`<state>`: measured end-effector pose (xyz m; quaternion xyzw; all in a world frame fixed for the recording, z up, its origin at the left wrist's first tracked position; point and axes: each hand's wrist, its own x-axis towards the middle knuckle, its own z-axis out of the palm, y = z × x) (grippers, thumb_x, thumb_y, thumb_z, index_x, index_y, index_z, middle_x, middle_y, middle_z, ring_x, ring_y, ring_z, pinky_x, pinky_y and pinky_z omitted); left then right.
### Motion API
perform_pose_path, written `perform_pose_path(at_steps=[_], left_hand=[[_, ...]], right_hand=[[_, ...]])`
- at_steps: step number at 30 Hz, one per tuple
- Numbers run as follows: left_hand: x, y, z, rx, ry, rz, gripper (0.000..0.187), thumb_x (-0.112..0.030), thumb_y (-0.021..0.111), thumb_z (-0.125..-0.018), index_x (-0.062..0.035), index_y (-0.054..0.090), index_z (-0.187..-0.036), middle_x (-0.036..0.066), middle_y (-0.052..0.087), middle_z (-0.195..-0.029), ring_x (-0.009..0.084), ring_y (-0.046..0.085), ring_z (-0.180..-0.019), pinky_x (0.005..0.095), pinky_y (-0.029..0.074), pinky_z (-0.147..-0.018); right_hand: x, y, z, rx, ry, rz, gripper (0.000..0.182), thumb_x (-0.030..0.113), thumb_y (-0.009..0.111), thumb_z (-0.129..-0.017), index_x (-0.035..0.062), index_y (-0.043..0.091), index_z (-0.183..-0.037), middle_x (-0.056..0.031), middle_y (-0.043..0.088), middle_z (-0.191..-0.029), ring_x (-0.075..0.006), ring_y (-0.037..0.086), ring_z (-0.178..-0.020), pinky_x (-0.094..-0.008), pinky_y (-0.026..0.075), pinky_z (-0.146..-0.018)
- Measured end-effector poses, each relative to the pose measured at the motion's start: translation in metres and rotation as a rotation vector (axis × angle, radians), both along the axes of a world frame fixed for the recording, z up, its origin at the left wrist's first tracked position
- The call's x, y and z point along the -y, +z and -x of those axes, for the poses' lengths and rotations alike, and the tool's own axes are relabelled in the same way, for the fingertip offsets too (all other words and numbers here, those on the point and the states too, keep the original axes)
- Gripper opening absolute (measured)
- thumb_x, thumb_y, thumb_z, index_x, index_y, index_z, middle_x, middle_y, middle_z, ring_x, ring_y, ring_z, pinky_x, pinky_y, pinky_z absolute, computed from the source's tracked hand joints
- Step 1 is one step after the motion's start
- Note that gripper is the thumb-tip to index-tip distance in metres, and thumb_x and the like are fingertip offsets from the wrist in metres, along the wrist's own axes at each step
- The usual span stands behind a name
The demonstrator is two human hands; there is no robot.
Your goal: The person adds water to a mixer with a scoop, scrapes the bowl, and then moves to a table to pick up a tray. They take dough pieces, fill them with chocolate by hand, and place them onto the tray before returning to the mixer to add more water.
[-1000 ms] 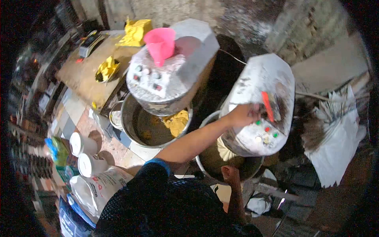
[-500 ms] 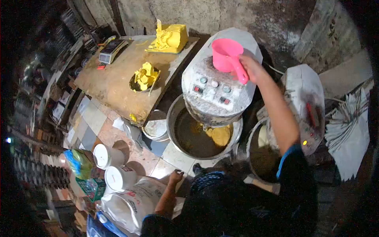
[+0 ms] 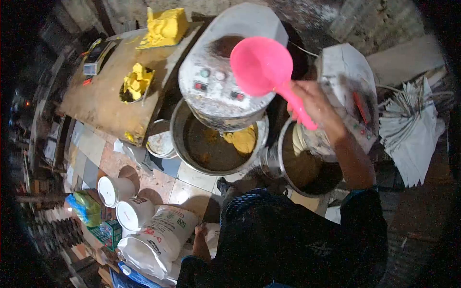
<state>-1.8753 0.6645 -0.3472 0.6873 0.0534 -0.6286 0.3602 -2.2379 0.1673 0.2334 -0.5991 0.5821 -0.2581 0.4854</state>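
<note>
My right hand (image 3: 314,103) is closed around the handle of a pink plastic dipper (image 3: 261,67), holding it up in front of a floury mixer head (image 3: 230,108) with round buttons. Inside the metal bowl (image 3: 178,153) under that head lies a lump of yellow-orange dough (image 3: 241,140). To the right, a second mixer (image 3: 348,72) stands over another bowl (image 3: 288,178) with pale dough (image 3: 299,139) in it. My left hand (image 3: 200,229) hangs low beside a white printed sack (image 3: 165,230); its fingers are too small and dark to make out.
On the wooden table (image 3: 103,96) at the left are a yellow block of fat (image 3: 168,28), a bowl of yellow pieces (image 3: 138,82) and a scale (image 3: 98,57). White lidded buckets (image 3: 115,191) stand on the tiled floor. Stacked white sacks (image 3: 408,129) hang at the right.
My right hand has brought the pink dipper nearer to me and slightly lower. The view has shifted, so the mixers and table sit higher and further left. My left hand has dropped lower.
</note>
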Motion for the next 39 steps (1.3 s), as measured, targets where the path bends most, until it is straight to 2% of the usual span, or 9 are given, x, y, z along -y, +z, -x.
perform_pose_path(at_steps=[5, 7, 10, 12, 18, 26, 30, 34, 39], left_hand=[[0.089, -0.020, 0.023, -0.023, -0.184, 0.416, 0.027, -0.026, 0.055, -0.088, -0.0061, 0.059, -0.106, 0.012, 0.061, -0.105, 0.0292, 0.057, -0.095, 0.0410, 0.048, -0.078], [0.117, -0.037, 0.039, 0.743, -0.780, 0.436, 0.027, -0.026, 0.056, -0.088, -0.0033, 0.059, -0.102, 0.015, 0.061, -0.102, 0.0312, 0.058, -0.093, 0.0405, 0.049, -0.075], [0.142, -0.002, 0.064, -0.433, 0.001, 0.427, 0.028, -0.023, 0.063, -0.085, -0.0014, 0.058, -0.101, 0.008, 0.060, -0.085, 0.0167, 0.056, -0.074, 0.0309, 0.050, -0.064], [0.150, 0.067, 0.130, 0.268, -0.283, 0.472, 0.029, -0.026, 0.062, -0.086, -0.0040, 0.057, -0.103, 0.002, 0.057, -0.080, 0.0086, 0.052, -0.069, 0.0248, 0.047, -0.058], [0.089, 0.077, 0.176, -0.028, -0.304, 0.266, 0.026, -0.026, 0.061, -0.087, -0.0053, 0.058, -0.102, 0.004, 0.058, -0.081, 0.0110, 0.053, -0.067, 0.0243, 0.046, -0.056], [0.008, 0.021, 0.137, 0.256, -0.632, 0.105, 0.023, -0.026, 0.057, -0.089, -0.0098, 0.059, -0.105, 0.005, 0.062, -0.092, 0.0165, 0.057, -0.071, 0.0313, 0.048, -0.062], [0.006, 0.026, 0.123, 0.479, -0.879, 0.412, 0.025, -0.025, 0.054, -0.090, -0.0093, 0.059, -0.109, 0.005, 0.062, -0.092, 0.0176, 0.058, -0.072, 0.0346, 0.048, -0.064], [0.048, 0.022, 0.125, 0.574, -1.177, 0.252, 0.023, -0.022, 0.055, -0.090, -0.0070, 0.060, -0.107, 0.005, 0.063, -0.090, 0.0166, 0.059, -0.073, 0.0330, 0.048, -0.064], [0.078, 0.101, 0.188, 0.223, -0.459, 0.009, 0.023, -0.021, 0.062, -0.086, -0.0048, 0.062, -0.102, 0.005, 0.063, -0.084, 0.0166, 0.061, -0.073, 0.0312, 0.049, -0.062]], right_hand=[[-0.085, -0.053, 0.071, 0.073, 0.126, -0.087, 0.048, 0.045, 0.039, -0.096, 0.0012, 0.055, -0.087, -0.0038, 0.055, -0.062, -0.0110, 0.055, -0.046, -0.0261, 0.044, -0.038], [-0.114, -0.079, 0.094, 0.017, 0.143, -0.120, 0.048, 0.043, 0.038, -0.096, 0.0015, 0.056, -0.083, -0.0037, 0.055, -0.060, -0.0131, 0.055, -0.046, -0.0306, 0.046, -0.045], [-0.151, -0.114, 0.124, -0.025, 0.168, -0.026, 0.040, 0.036, 0.042, -0.095, 0.0000, 0.056, -0.083, -0.0122, 0.057, -0.060, -0.0269, 0.058, -0.050, -0.0379, 0.047, -0.052], [-0.173, -0.151, 0.144, -0.004, 0.189, 0.183, 0.028, 0.024, 0.045, -0.094, -0.0006, 0.057, -0.085, -0.0235, 0.054, -0.063, -0.0413, 0.058, -0.064, -0.0441, 0.045, -0.057], [-0.239, -0.250, 0.192, -0.109, 0.100, 0.875, 0.022, 0.014, 0.048, -0.092, -0.0068, 0.056, -0.092, -0.0199, 0.060, -0.076, -0.0349, 0.061, -0.066, -0.0417, 0.046, -0.058], [-0.247, -0.266, 0.222, 0.069, 0.124, 0.144, 0.019, 0.001, 0.054, -0.084, -0.0092, 0.053, -0.100, -0.0218, 0.056, -0.082, -0.0380, 0.058, -0.071, -0.0434, 0.047, -0.060], [-0.260, -0.322, 0.228, -0.223, 0.040, 0.969, 0.021, 0.015, 0.051, -0.090, -0.0026, 0.059, -0.097, -0.0157, 0.056, -0.068, -0.0344, 0.056, -0.060, -0.0408, 0.044, -0.055], [-0.261, -0.345, 0.243, -0.236, 0.303, 0.649, 0.036, -0.001, 0.058, -0.076, -0.0049, 0.054, -0.112, -0.0133, 0.052, -0.094, -0.0284, 0.055, -0.079, -0.0384, 0.045, -0.060], [-0.256, -0.321, 0.249, -0.443, 0.215, 0.859, 0.034, 0.001, 0.059, -0.077, -0.0052, 0.055, -0.110, -0.0136, 0.054, -0.091, -0.0287, 0.055, -0.079, -0.0372, 0.044, -0.065]])
